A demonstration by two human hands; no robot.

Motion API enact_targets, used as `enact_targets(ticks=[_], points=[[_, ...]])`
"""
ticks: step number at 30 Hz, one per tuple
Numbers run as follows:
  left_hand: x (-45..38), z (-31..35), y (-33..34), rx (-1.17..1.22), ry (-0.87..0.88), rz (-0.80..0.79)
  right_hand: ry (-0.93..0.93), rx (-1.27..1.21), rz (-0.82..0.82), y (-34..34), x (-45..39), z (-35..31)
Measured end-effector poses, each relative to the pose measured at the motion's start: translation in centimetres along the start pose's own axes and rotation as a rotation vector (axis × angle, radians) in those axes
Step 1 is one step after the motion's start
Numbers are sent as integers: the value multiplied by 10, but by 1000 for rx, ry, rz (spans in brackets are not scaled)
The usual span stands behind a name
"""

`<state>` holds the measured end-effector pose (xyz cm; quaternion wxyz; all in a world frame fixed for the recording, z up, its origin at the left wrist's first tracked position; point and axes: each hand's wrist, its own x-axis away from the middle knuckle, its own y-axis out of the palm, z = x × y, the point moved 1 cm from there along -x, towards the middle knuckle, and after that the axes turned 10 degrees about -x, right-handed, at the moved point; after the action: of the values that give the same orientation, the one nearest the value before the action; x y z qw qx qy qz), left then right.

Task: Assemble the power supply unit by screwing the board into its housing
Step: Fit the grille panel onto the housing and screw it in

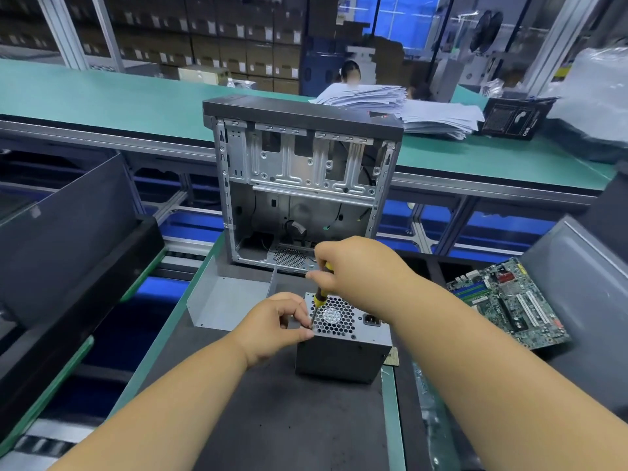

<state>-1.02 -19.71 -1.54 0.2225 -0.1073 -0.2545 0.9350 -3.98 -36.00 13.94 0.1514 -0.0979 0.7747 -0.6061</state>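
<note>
Steel boxes like this power supply unit [343, 341] look heavy and rigid, best gripped by the flat sides, away from the honeycomb fan grille. It stands on the dark mat [272, 419], grey, grille and socket upward. The left hand [275, 326] pinches the screwdriver [319, 297] shaft at the near corner; the right hand [353, 266] curls around its yellow-black handle. Behind stands an open computer case [302, 185].
</note>
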Motion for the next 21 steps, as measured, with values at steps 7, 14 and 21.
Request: enact_targets(ticks=[7, 14, 21], points=[[-1, -1, -3, 1, 18, -36, 180, 205, 79, 10, -6, -2], [-8, 1, -10, -35, 70, -118, 34, -203, -102, -8, 6, -4], [-10, 0, -11, -44, 108, -139, 122, 160, 0, -2, -4, -8]])
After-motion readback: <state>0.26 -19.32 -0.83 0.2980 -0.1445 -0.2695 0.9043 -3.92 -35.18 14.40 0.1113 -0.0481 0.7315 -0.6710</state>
